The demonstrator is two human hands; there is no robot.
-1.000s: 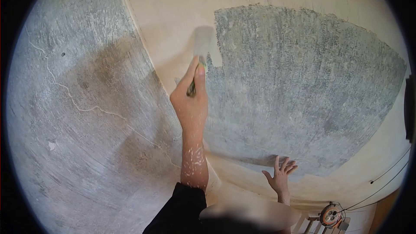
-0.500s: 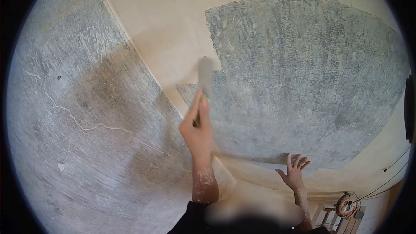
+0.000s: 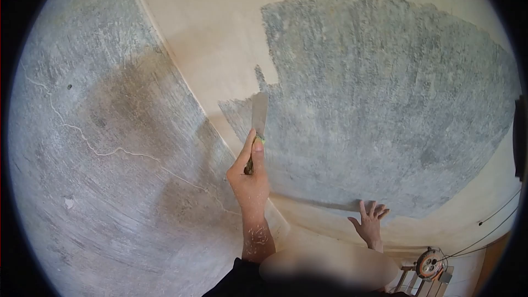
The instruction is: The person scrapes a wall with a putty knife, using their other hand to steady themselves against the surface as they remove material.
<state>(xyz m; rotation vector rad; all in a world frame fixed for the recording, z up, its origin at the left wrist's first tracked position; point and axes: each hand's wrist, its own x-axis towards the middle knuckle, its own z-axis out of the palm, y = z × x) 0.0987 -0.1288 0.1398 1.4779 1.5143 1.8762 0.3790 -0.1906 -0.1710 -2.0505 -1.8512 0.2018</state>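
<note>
My left hand is closed around the handle of a scraper, its flat metal blade pointing up. The blade's tip lies at the lower end of a narrow grey strip in the cream coating. Pale flecks cover my left wrist and forearm. Lower right, my right hand has its fingers spread, at the lower border of the large rough grey patch; it holds nothing.
A mottled grey surface with a pale wavy crack fills the left, meeting the cream one along a slanting edge. At lower right are an orange-rimmed cable reel, a wooden stand and dark cables. A blurred shape covers the bottom middle.
My left hand has drawn the scraper down, and a narrow grey strip now shows in the cream coating above the blade. My right hand stays spread in about the same place.
</note>
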